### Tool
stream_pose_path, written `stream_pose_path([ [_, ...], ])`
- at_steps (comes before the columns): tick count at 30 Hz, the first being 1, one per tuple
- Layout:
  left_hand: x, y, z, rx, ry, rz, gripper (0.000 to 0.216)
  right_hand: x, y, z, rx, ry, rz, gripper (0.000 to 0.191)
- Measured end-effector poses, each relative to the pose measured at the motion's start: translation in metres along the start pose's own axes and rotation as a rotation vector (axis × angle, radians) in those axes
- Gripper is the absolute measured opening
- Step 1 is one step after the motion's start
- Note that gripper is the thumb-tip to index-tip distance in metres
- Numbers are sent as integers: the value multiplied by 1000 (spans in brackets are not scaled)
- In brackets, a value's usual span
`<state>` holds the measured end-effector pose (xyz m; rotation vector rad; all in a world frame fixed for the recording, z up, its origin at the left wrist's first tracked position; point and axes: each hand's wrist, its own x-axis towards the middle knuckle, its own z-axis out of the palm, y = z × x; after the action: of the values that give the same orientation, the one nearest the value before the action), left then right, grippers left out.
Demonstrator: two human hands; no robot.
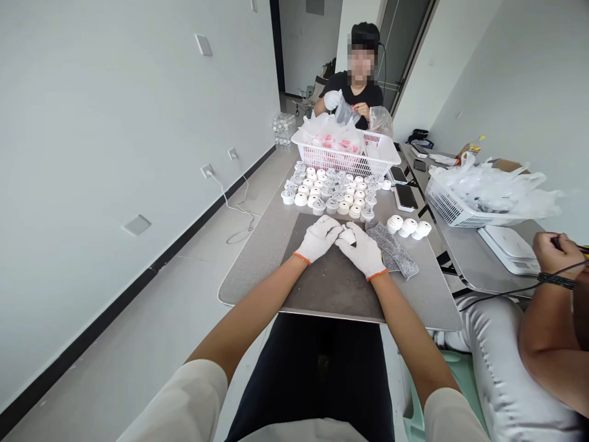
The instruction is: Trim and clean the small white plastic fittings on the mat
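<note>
Between my hands, above a dark mat [329, 288], is a small white round plastic part [347, 236], partly hidden by the gloves. My left hand [316, 238], in a white knitted glove with an orange cuff, has its fingers closed on the part's left side. Gloved the same way, my right hand [362, 252] grips it from the right, thumb at the front. Just past my hands stand several rows of similar white plastic parts [343, 207], some with grey-looking tops. A crumpled grey cloth [396, 250] lies right beside my right hand.
Three stacked-looking white parts [408, 228] stand at the table's right. Behind the rows is a white basket [322, 156] with plastic bags; a person [363, 92] handles a bag there. On the side table are another basket [448, 202] and a white scale [508, 248]. Another person's arm [552, 307] is at right.
</note>
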<state>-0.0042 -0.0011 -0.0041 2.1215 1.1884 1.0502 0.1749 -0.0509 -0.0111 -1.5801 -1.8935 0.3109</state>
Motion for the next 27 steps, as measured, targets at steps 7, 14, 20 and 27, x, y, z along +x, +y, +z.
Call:
stream_pose_path([
  [7, 1, -4, 5, 76, -2, 44, 21, -3, -7, -6, -78, -56, 119, 39],
  [14, -2, -1, 5, 41, -57, 32, 24, -4, -4, -3, -97, -47, 110, 39],
  [20, -3, 2, 3, -159, -61, -11, 22, -2, 1, 2, -85, -3, 40, 66],
  [27, -6, 2, 1, -381, -133, -179, 28, -1, 0, 5, -92, 3, 8, 56],
])
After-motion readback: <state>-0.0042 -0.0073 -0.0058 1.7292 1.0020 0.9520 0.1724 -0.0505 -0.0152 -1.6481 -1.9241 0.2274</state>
